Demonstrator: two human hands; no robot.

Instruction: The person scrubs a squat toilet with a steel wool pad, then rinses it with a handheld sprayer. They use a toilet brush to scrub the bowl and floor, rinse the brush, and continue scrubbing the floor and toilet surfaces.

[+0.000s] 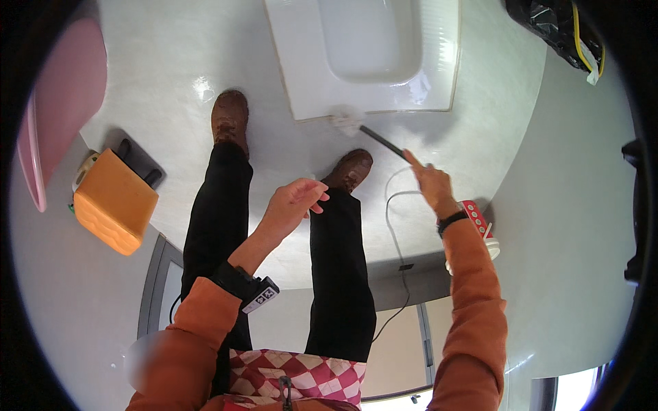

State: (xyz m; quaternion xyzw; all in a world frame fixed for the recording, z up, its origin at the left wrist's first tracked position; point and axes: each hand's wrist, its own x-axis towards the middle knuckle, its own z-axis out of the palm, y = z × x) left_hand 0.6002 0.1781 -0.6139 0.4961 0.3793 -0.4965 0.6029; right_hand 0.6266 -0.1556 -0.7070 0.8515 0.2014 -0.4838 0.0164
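My right hand [433,183] grips the dark handle of a toilet brush [384,141]. The brush's white head is smeared by motion and lies at the near edge of a white squat toilet [296,65] set in the floor. My left hand [298,202] hovers over my lower right leg with its fingers loosely bent and apart, and nothing shows in it. A dark band with a small white-and-black tag sits at my left wrist. My brown shoes stand on the grey floor, short of the toilet.
A pink basin [75,82] leans at the far left, with an orange stool-like block [118,200] nearer me. A black bag with a yellow drawstring [548,31] lies far right. Beside my right forearm is a red item with white circles [473,211]. A thin cable [389,226] hangs between.
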